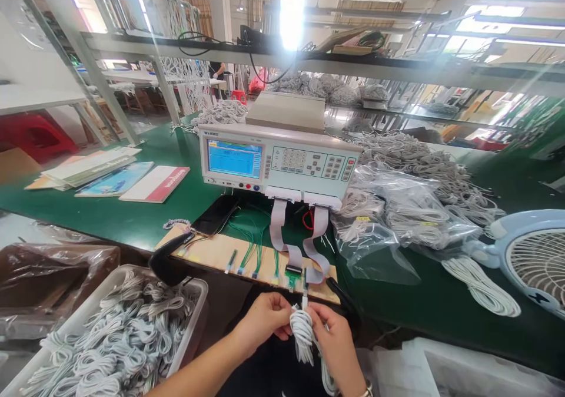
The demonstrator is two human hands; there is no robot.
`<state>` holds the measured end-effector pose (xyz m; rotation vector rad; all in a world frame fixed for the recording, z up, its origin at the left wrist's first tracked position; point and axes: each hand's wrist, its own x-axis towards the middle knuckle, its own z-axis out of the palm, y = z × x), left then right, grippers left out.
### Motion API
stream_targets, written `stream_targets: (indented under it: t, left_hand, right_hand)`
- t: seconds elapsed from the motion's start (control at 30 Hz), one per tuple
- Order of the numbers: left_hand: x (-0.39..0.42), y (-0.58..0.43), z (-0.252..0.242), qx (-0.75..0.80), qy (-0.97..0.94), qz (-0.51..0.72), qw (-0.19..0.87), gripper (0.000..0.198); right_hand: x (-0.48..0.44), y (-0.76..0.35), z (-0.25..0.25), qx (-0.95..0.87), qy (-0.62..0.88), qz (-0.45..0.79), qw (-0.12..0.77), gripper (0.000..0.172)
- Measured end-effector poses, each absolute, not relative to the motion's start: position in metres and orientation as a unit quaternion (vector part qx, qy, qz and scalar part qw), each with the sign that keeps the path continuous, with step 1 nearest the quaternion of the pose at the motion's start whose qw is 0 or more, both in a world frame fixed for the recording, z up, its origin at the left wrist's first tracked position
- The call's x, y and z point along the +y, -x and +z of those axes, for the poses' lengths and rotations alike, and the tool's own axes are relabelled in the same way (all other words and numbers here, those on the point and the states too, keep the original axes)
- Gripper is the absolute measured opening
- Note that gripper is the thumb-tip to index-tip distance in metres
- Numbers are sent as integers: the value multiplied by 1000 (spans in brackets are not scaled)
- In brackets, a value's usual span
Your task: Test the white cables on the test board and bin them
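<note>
Both hands are at a coiled white cable hanging in front of the table's near edge. My left hand pinches it at the upper left of the coil, fingers closed. On the other side my right hand is closed around the cable near its upright white plug. That plug points up at a small green circuit board on the wooden strip; whether it is fully seated I cannot tell. Grey ribbon cables run from the board area up to the tester with a blue screen.
A plastic bin of coiled cables stands at lower left. Bagged cables, a loose coil and a blue fan lie to the right. Booklets and a black phone rest on the green table. Black clamps grip the strip.
</note>
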<state>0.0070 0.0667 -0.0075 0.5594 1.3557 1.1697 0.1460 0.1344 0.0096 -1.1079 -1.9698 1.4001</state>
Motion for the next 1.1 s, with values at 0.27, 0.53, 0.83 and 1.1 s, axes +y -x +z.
stream_targets:
  t: [0.27, 0.53, 0.83, 1.1]
  left_hand:
    - [60, -22, -4, 624, -320, 514, 494, 23]
    - [61, -24, -1, 607, -319, 534, 494, 26]
    - [63, -11, -2, 570, -225, 560, 558, 29]
    - [60, -7, 4, 494, -131, 599, 616, 27]
  right_hand:
    - [130, -145, 11, -741, 412, 473, 238, 32]
    - [133, -147, 16, -735, 397, 506, 212, 36]
    - [135, -146, 8, -698, 413, 533, 240, 34]
    - [136, -138, -4, -540, 426, 682, 249, 41]
